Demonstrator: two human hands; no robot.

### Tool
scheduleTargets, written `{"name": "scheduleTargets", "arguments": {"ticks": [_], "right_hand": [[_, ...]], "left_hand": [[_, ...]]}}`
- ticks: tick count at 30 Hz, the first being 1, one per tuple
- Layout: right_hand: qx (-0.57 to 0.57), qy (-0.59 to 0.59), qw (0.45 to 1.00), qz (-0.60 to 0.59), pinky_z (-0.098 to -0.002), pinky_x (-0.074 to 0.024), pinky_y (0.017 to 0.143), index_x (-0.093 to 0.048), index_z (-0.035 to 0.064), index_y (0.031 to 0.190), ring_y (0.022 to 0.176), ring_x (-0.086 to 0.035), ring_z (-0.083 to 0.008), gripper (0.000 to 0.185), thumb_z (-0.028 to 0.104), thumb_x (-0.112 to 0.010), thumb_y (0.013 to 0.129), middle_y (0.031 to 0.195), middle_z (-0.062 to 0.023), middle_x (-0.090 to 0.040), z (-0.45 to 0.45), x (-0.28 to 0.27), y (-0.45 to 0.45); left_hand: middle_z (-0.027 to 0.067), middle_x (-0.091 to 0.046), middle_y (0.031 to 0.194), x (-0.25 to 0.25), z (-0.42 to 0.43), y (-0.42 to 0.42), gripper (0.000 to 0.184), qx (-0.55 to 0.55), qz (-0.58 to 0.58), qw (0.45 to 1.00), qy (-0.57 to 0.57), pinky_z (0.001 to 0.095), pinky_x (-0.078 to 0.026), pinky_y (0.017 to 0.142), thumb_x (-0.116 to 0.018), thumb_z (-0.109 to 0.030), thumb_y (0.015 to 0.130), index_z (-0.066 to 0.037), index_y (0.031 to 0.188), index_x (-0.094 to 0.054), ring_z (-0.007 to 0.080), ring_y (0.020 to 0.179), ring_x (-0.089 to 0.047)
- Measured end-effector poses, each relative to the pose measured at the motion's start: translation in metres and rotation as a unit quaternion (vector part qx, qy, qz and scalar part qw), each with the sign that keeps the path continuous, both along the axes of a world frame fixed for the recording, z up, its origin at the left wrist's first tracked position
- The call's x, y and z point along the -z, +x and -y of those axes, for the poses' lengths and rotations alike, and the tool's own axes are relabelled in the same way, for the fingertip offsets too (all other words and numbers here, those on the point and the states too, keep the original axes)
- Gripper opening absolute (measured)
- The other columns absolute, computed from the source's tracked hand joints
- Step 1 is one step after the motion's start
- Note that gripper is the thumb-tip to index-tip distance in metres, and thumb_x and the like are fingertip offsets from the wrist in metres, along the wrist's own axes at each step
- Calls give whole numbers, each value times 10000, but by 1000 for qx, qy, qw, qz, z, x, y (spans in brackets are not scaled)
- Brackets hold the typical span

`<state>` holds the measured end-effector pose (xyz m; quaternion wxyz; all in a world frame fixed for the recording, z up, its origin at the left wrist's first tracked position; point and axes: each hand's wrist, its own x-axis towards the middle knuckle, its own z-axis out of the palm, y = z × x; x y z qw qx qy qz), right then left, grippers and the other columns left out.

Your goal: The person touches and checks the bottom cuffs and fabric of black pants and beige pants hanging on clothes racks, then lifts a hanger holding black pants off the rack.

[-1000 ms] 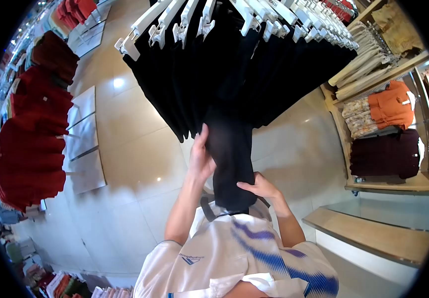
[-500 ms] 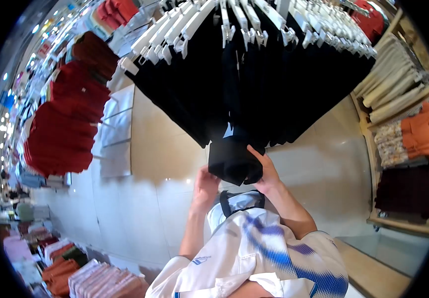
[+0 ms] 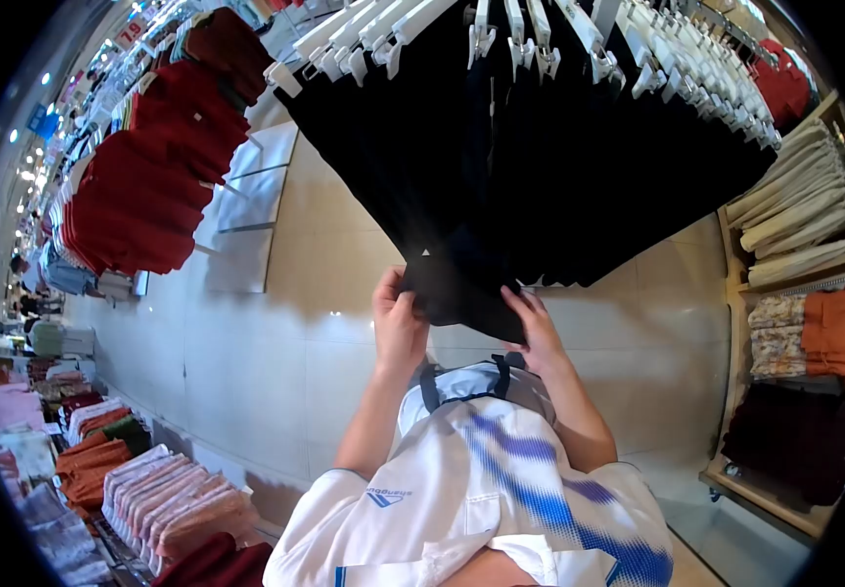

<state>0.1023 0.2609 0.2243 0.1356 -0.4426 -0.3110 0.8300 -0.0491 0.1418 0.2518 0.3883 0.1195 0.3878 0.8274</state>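
L hand point(image 3: 401, 321) & R hand point(image 3: 540, 335) on 1 blk garment point(image 3: 466, 298), prob. trousers

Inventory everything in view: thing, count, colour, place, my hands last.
Flat cloth section: one, black, between hands
Long hanging cloth garments: many, black, top centre
Clipped plastic hangers: many, white, above those garments
Hanging cloth tops: several, red, upper left
Fabric clothes: some, brown, beyond the tops
Row of cloth garments: several, pale pink, lower left
Other cloth garments: uncounted, mixed, left, partly indistinct
Draped cloth garments: many, cream, upper right
Plain fabric garment: one, orange, right
Patterned fabric garment: one, pale, beside it
Wide fabric garment: at least one, maroon, lower right
Wooden shelving: one, tan, right
Tiled floor: one, beige, beneath
Printed shirt: one, white-blue, bottom centre
Left hand: one, bare, gripping left end
Right hand: one, bare, gripping right end
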Motion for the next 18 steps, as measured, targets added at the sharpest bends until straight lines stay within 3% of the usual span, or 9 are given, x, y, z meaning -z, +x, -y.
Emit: {"name": "scheduleTargets", "arguments": {"ticks": [2,3,4,5,7,9,11,17,18], "right_hand": [[-44,181,982,17,-249,-410,469,-562,88,1083,653,-544,-112,285,275,-638,882,832,-30,-574,-7,17,10],[-38,178,983,19,-249,-410,469,-562,88,1083,653,-544,-112,285,275,-638,882,832,-30,-574,-8,18,9],[-2,383,923,39,-260,-434,529,-555,64,1104,706,-550,-126,293,230,-638,878,869,-48,-572,-10,17,7],[33,570,819,62,-271,-458,590,-547,40,1125,759,-557,-140,305,186,-637,874,906,-67,-569,-12,15,5],[33,610,792,-3,-295,-471,736,-545,27,1118,871,-568,-179,327,147,-663,837,992,-104,-568,-2,-20,-4],[-7,650,756,-72,-305,-487,748,-548,26,1104,883,-602,-213,334,143,-675,818,980,-113,-582,7,-43,-19],[-77,658,749,-32,-316,-502,741,-562,26,1075,868,-628,-253,311,123,-678,803,953,-117,-601,13,-48,-32],[-89,673,730,76,-384,-516,738,-582,41,1048,859,-627,-327,368,-8,-655,691,967,-113,-623,23,-26,-45],[-48,706,699,98,-378,-517,734,-582,45,1053,860,-625,-327,373,-7,-656,691,970,-111,-620,22,-31,-47]], "left_hand": [[41,-598,848,-10,-10,-2,119,-43,-11,998,-33,214,-470,636,-455,66,859,-32,876,-520,104,715,-580],[41,-598,848,-8,-12,-5,119,-36,-11,999,-36,214,-470,636,-455,66,859,-32,876,-520,104,715,-580],[26,-583,814,-4,-13,-9,114,-17,-40,998,-43,202,-448,622,-477,70,840,-37,843,-518,88,698,-560],[12,-569,779,-1,-14,-12,116,3,-69,996,-48,190,-426,608,-499,74,820,-41,809,-517,73,681,-539],[-5,-534,745,-2,-16,-17,116,54,-99,992,-63,189,-399,588,-523,70,790,-43,769,-504,58,662,-504],[-21,-500,711,-3,-19,-21,128,104,-130,983,-74,188,-371,567,-548,66,760,-44,730,-491,43,644,-468],[-36,-430,676,-2,-21,-24,158,135,-269,947,-116,209,-314,521,-568,51,712,-45,694,-444,34,615,-403],[-60,-311,590,-4,-14,-53,224,165,-302,922,-176,235,-242,486,-610,8,706,-51,649,-401,32,568,-305],[-61,-295,580,-5,-14,-55,227,179,-294,923,-171,236,-236,486,-611,-2,714,-49,644,-400,32,565,-293]]}}
